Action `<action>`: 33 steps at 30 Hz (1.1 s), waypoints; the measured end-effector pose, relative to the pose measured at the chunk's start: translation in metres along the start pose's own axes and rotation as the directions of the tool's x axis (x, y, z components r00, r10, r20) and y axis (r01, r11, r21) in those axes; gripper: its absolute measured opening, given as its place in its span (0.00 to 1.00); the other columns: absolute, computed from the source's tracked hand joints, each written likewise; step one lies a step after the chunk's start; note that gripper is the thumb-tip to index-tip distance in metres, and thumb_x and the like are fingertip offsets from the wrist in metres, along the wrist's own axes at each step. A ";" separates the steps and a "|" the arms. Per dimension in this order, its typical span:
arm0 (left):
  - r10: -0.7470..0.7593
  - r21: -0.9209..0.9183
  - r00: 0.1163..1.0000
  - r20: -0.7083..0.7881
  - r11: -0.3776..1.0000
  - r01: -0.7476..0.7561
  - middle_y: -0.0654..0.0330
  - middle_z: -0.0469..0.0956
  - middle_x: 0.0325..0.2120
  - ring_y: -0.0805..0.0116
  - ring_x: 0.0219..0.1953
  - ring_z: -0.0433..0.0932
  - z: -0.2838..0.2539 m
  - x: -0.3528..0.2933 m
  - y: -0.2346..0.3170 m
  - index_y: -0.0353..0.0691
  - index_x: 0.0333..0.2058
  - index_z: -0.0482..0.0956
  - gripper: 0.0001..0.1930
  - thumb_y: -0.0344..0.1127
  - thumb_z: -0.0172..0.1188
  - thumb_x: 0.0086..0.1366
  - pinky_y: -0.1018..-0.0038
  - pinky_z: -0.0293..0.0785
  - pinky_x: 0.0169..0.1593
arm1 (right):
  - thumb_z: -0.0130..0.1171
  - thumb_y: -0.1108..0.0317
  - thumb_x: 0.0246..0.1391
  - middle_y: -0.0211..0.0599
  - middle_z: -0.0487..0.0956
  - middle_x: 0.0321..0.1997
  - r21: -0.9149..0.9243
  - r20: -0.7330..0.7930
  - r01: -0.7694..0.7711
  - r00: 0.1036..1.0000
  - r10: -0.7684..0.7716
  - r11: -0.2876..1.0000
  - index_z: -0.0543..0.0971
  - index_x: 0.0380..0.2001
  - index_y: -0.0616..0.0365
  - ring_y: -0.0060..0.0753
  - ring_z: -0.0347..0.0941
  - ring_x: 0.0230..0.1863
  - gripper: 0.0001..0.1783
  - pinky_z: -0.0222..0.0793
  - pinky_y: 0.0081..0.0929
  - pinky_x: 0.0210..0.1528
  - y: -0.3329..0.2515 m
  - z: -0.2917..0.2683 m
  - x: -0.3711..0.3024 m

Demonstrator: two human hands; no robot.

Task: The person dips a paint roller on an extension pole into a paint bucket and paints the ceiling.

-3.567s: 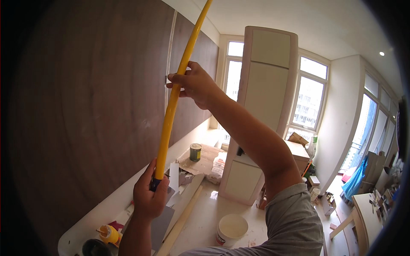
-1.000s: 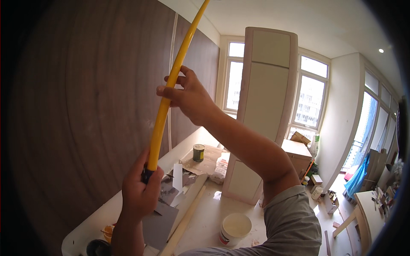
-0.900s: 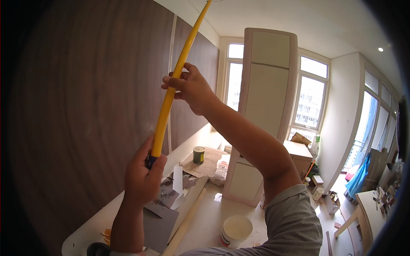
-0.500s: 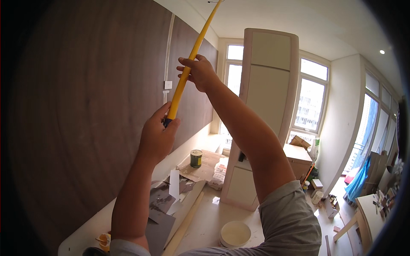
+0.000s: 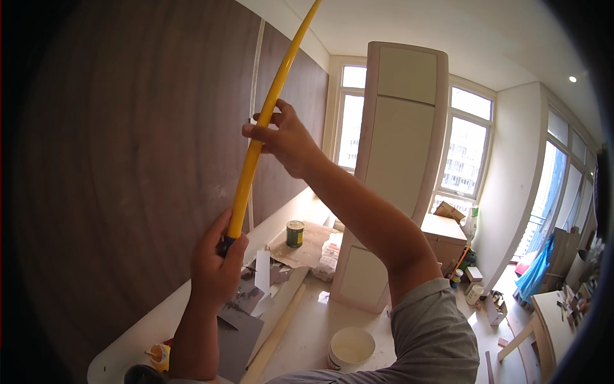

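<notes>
Up against the dark wood-grain wall panel (image 5: 121,160) stands a long yellow pole (image 5: 259,137), tilted so its top runs out of view near the ceiling while its dark lower end sits at about chest height. The left hand (image 5: 216,265) is wrapped around that lower end, fingers closed tight on the pole. Higher up, the right hand (image 5: 284,137) reaches across and grips the shaft, thumb and fingers curled together around it, close to the pale vertical seam (image 5: 254,96) between two panels.

To my eye the pole is being steered along or near that seam. Doing it well would mean keeping the lower hand as the steady pivot and letting the upper hand guide, with small corrections, since the far tip cannot be seen from here and any wobble below would grow larger above.

Below the hands a white counter (image 5: 137,339) carries grey sheets (image 5: 240,320), a white strip standing upright (image 5: 263,274) and a small dark tin (image 5: 295,233) on brown paper. A white bucket (image 5: 350,349) sits on the floor beside a tall cream cabinet (image 5: 396,160). Bright windows (image 5: 464,150) fill the far wall, with tools and boxes scattered at the right.
</notes>
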State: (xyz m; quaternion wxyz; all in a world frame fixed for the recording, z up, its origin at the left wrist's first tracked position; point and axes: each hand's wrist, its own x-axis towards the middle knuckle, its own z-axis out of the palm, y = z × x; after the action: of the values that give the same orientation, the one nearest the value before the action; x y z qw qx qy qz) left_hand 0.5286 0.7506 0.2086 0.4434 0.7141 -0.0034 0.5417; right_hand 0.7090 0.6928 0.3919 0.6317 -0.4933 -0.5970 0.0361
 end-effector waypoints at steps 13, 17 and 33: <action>-0.055 0.081 0.998 -0.042 0.995 0.058 0.53 0.83 0.36 0.71 0.36 0.82 -0.089 -0.150 0.035 0.26 0.63 0.70 0.28 0.26 0.64 0.65 0.75 0.79 0.42 | 0.68 0.63 0.61 0.63 0.58 0.70 0.041 0.286 -0.032 0.958 0.019 0.999 0.31 0.75 0.63 0.47 0.73 0.65 0.60 0.75 0.43 0.65 -0.068 0.084 -0.129; 0.057 0.135 0.998 0.008 0.989 -0.058 0.52 0.82 0.35 0.68 0.34 0.82 -0.094 -0.176 0.036 0.27 0.63 0.71 0.28 0.26 0.64 0.64 0.73 0.79 0.42 | 0.68 0.64 0.61 0.61 0.58 0.70 0.021 0.285 -0.118 0.952 0.107 0.993 0.31 0.75 0.62 0.47 0.73 0.65 0.60 0.75 0.44 0.65 -0.077 0.085 -0.157; -0.046 -0.038 0.957 0.287 0.998 0.059 0.52 0.83 0.42 0.72 0.41 0.80 -0.003 -0.122 0.039 0.26 0.69 0.62 0.33 0.33 0.61 0.69 0.75 0.76 0.48 | 0.69 0.60 0.60 0.62 0.67 0.66 -0.105 -0.038 -0.062 0.998 0.059 0.993 0.36 0.74 0.71 0.50 0.77 0.59 0.59 0.79 0.39 0.58 -0.043 -0.005 -0.160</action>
State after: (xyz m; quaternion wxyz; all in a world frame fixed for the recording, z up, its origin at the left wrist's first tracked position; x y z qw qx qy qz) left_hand 0.4567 0.6706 0.1386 0.4690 0.7742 -0.0610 0.4207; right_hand 0.6445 0.5666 0.3069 0.6136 -0.5445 -0.5717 0.0149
